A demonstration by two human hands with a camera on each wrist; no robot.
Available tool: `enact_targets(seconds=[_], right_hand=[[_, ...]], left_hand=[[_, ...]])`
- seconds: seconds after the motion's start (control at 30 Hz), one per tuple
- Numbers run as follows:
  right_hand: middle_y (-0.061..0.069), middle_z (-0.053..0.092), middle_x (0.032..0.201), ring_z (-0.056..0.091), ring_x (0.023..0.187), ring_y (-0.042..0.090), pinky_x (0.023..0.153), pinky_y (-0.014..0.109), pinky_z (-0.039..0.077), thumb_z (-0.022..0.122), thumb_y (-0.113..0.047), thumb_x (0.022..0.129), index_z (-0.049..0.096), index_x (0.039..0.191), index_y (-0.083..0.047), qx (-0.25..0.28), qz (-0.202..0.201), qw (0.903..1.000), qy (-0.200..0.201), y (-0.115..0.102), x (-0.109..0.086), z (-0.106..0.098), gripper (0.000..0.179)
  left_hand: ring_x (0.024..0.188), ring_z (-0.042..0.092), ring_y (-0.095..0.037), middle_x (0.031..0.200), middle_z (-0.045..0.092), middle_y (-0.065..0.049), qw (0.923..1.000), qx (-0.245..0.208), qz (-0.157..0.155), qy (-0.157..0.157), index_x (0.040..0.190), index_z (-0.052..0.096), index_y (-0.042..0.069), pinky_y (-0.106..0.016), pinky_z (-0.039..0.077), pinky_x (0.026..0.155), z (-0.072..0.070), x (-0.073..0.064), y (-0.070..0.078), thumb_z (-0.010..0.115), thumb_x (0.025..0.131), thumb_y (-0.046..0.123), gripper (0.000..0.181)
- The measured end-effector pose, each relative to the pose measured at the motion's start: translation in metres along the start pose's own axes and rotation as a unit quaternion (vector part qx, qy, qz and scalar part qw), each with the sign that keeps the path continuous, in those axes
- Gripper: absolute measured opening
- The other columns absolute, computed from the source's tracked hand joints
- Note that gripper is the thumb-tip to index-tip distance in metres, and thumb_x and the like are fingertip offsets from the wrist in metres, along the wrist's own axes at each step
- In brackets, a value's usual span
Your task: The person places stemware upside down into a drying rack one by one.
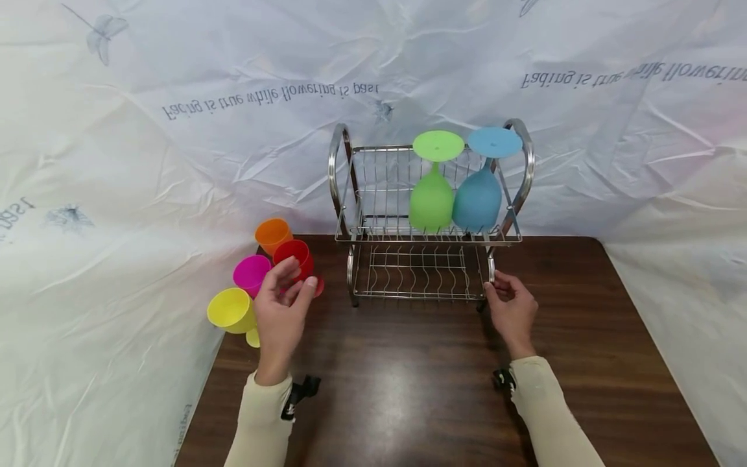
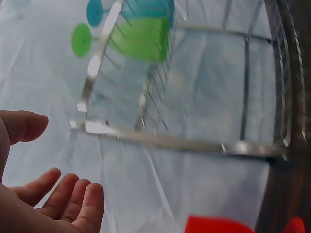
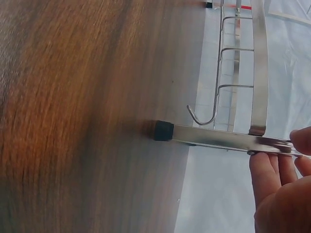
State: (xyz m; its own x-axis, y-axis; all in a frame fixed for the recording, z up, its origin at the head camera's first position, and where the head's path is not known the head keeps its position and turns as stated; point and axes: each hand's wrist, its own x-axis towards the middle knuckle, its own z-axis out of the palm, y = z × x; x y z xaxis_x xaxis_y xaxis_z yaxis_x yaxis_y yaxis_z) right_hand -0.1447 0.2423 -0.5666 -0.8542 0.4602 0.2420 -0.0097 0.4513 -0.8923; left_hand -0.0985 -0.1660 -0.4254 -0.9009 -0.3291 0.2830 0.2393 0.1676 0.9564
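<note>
A two-tier metal dish rack [image 1: 417, 240] stands at the back of the table. On its upper tier a green goblet [image 1: 432, 201] and a blue goblet [image 1: 478, 198] sit upside down, side by side. My right hand [image 1: 513, 311] grips the rack's right front leg [image 3: 209, 137] between thumb and fingers. In the air near the red goblet [image 1: 300, 253] is my left hand [image 1: 283, 318], its fingers loosely bent with nothing between them. The left wrist view shows that hand [image 2: 53, 194] apart from the rack.
Left of the rack an orange goblet [image 1: 273, 233], a magenta goblet [image 1: 251, 272] and a yellow goblet [image 1: 230, 310] cluster with the red one near the table's left edge. White printed sheeting [image 1: 262, 149] hangs behind and beside the brown wooden table [image 1: 397, 383].
</note>
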Motion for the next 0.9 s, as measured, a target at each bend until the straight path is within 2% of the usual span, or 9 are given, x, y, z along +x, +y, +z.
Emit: enact_targets(seconds=[0.1, 0.23, 0.37, 0.5, 0.7, 0.83, 0.9], right_hand=[[0.016, 0.077, 0.106, 0.062, 0.086, -0.012, 0.076, 0.000, 0.049, 0.079, -0.015, 0.096, 0.075, 0.127, -0.007, 0.003, 0.002, 1.0000, 0.002, 0.000, 0.000, -0.001, 0.032], [0.016, 0.077, 0.107, 0.061, 0.087, -0.014, 0.077, 0.000, 0.049, 0.078, -0.016, 0.096, 0.075, 0.126, -0.008, 0.000, 0.002, 1.0000, -0.001, 0.000, -0.001, -0.001, 0.031], [0.016, 0.077, 0.106, 0.061, 0.086, -0.015, 0.077, 0.000, 0.049, 0.078, -0.014, 0.096, 0.076, 0.126, -0.008, 0.004, -0.001, 1.0000, 0.006, 0.000, -0.001, -0.002, 0.031], [0.015, 0.078, 0.103, 0.061, 0.085, -0.014, 0.075, 0.001, 0.049, 0.079, -0.012, 0.094, 0.076, 0.125, -0.007, 0.007, -0.008, 0.9998, 0.016, 0.001, -0.001, -0.002, 0.031], [0.015, 0.078, 0.104, 0.061, 0.085, -0.014, 0.076, 0.000, 0.049, 0.079, -0.013, 0.095, 0.076, 0.125, -0.008, 0.003, -0.009, 0.9998, 0.015, 0.001, -0.001, -0.001, 0.031], [0.016, 0.077, 0.106, 0.060, 0.086, -0.015, 0.077, 0.000, 0.049, 0.079, -0.015, 0.096, 0.076, 0.126, -0.009, 0.000, -0.007, 0.9999, 0.014, 0.000, -0.002, 0.000, 0.031], [0.015, 0.078, 0.105, 0.060, 0.086, -0.015, 0.077, 0.000, 0.049, 0.079, -0.015, 0.095, 0.076, 0.126, -0.009, 0.001, -0.008, 0.9998, 0.016, 0.000, -0.002, 0.000, 0.031]], left_hand=[[0.125, 0.061, -0.030, 0.136, 0.067, -0.006, 0.9982, 0.034, -0.021, 0.045, 0.139, 0.065, 0.008, -0.014, 0.055, 0.099, -0.020, -0.004, -0.014, 0.082, 0.093, 0.017, 0.049], [0.124, 0.061, -0.022, 0.137, 0.066, -0.009, 0.9886, 0.072, -0.060, 0.117, 0.140, 0.065, 0.010, -0.009, 0.053, 0.094, -0.047, -0.010, -0.029, 0.083, 0.093, 0.024, 0.052], [0.123, 0.060, -0.015, 0.134, 0.065, -0.010, 0.9771, 0.069, -0.084, 0.183, 0.140, 0.065, 0.007, -0.008, 0.054, 0.089, -0.070, -0.015, -0.041, 0.083, 0.092, 0.020, 0.053], [0.122, 0.060, -0.016, 0.131, 0.065, -0.007, 0.9665, 0.062, -0.085, 0.234, 0.138, 0.065, 0.003, -0.010, 0.054, 0.087, -0.086, -0.016, -0.050, 0.084, 0.090, 0.017, 0.054], [0.123, 0.059, -0.014, 0.136, 0.064, -0.006, 0.9496, 0.078, -0.101, 0.286, 0.138, 0.066, 0.011, -0.018, 0.055, 0.097, -0.100, -0.019, -0.061, 0.086, 0.089, 0.021, 0.054], [0.126, 0.057, -0.015, 0.139, 0.062, -0.006, 0.9455, 0.079, -0.107, 0.297, 0.139, 0.066, 0.016, -0.027, 0.055, 0.106, -0.104, -0.020, -0.069, 0.087, 0.088, 0.024, 0.056], [0.127, 0.056, -0.015, 0.140, 0.061, -0.004, 0.9448, 0.078, -0.106, 0.300, 0.141, 0.065, 0.017, -0.027, 0.054, 0.107, -0.105, -0.021, -0.075, 0.088, 0.087, 0.024, 0.059]])
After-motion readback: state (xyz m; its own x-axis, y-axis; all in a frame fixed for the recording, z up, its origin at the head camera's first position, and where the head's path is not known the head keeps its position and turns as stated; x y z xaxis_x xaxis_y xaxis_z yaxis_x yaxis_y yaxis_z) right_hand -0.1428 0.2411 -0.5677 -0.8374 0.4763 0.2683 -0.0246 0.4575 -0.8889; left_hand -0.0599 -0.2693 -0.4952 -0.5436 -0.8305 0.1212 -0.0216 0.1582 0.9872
